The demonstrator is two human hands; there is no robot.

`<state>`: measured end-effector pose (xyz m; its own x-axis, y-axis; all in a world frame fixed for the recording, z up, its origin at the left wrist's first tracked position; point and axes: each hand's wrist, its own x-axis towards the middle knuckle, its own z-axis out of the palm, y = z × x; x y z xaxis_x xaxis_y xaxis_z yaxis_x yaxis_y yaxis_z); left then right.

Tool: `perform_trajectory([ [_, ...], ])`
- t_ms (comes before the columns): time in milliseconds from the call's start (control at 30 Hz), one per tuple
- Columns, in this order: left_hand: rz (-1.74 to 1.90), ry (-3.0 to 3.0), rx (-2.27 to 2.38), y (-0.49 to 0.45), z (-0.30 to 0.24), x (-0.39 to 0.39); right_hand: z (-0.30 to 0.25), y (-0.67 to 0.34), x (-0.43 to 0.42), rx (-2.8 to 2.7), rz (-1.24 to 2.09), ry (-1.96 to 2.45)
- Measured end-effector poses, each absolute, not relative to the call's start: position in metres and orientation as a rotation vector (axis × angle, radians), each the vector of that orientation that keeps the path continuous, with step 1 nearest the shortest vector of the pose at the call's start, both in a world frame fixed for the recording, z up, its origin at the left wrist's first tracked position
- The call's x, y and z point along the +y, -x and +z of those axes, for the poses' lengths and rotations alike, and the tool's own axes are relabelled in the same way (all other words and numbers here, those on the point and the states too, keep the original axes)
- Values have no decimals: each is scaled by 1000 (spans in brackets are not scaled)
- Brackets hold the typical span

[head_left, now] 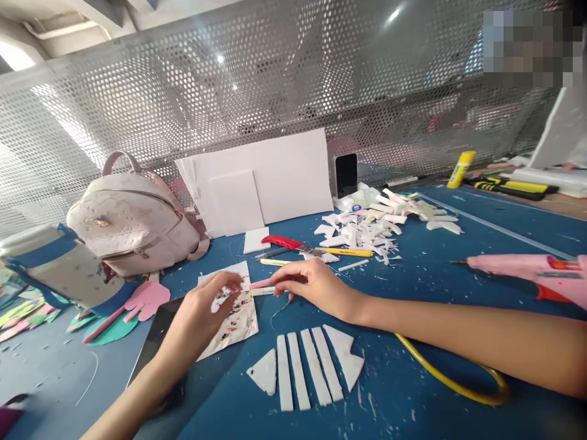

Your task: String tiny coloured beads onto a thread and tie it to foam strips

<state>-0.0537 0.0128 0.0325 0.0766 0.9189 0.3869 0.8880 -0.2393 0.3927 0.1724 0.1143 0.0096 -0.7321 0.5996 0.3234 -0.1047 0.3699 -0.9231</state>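
Note:
My left hand (202, 315) and my right hand (312, 286) meet above a blue work table (413, 287). Together they pinch a thin pink stick (260, 283) and a thin white strip (262, 291) between the fingertips. Under the left fingers lies a white card (238, 318) with coloured specks on it. Just in front of my hands, cut white foam pieces (305, 366) lie in a row: two triangles with several strips between them.
A pink glue gun (527, 272) lies at the right, a yellow cord (454, 382) under my right forearm. White foam scraps (376, 229), red-handled scissors (287, 242) and a yellow pen (351, 252) sit behind. White boards (275, 177), a phone (346, 174) and a pale backpack (132, 223) stand farther back.

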Motion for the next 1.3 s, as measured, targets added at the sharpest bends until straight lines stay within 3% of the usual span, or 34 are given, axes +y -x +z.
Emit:
perform_trajectory([
  [233, 492, -2254, 1956, 103, 22, 15, 0, -173, 123, -1877, 1508, 501],
  [1300, 308, -2221, 2008, 92, 25, 12, 8, -174, 116, -1954, 1442, 499],
])
